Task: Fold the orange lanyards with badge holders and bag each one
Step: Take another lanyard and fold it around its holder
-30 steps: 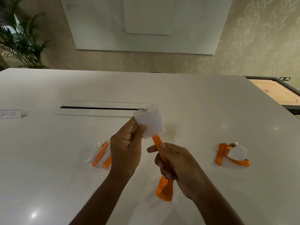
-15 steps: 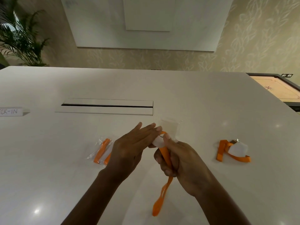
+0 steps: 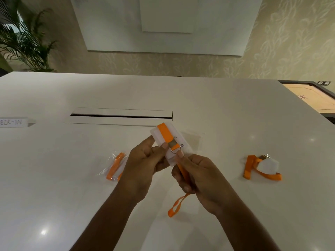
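Observation:
Above the white table, both hands hold one lanyard with its clear badge holder. My left hand pinches the holder's left edge, thumb on its face. An orange strap lies lengthwise across the holder down to the metal clip. My right hand presses its thumb at the clip and grips the strap below; a loop of strap hangs under the fist. A bagged lanyard lies left of my hands. A loose lanyard with holder lies to the right.
An empty clear bag lies just behind my hands. A long cable slot runs across the table's middle. A white "check-in" sign stands at the left edge. A carrom board sits beyond the table's right side.
The badge holder went down to the table between my hands, then came up again. The orange strap now lies over its face, and the hanging loop is shorter.

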{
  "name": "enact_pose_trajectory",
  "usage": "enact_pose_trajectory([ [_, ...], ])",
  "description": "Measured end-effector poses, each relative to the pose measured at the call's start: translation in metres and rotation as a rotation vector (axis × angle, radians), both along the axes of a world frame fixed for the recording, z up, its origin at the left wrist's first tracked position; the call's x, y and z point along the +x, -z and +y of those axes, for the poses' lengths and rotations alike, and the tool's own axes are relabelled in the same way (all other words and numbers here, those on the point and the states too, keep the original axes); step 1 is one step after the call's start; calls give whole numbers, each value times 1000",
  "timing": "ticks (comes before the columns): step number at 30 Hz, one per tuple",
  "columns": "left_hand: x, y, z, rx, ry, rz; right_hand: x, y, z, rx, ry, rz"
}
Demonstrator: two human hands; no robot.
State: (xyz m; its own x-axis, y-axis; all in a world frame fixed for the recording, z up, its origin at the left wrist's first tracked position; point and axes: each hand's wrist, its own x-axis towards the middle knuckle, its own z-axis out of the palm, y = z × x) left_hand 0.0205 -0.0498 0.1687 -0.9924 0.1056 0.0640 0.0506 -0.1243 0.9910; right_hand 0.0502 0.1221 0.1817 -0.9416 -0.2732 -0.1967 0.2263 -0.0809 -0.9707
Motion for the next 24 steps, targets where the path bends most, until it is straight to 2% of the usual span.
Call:
enact_pose_trajectory([
  [2,-1,-2,0,19,-70,28,0,2,-2,10,-8,-21],
  [4,1,-6,0,-56,-154,91,0,2,-2,13,-23,-39],
  [9,5,-9,-4,-462,-330,441,-2,5,0,-53,-60,-139],
  [11,5,-6,-6,-564,-292,570,-3,4,1,-86,-72,-160],
  [15,5,2,-13,-605,-74,702,-4,2,3,-147,-82,-182],
  [21,1,10,-24,-840,9,801,2,0,5,-212,-71,-166],
  [24,1,6,-26,-956,22,881,5,0,4,-160,-45,-101],
])
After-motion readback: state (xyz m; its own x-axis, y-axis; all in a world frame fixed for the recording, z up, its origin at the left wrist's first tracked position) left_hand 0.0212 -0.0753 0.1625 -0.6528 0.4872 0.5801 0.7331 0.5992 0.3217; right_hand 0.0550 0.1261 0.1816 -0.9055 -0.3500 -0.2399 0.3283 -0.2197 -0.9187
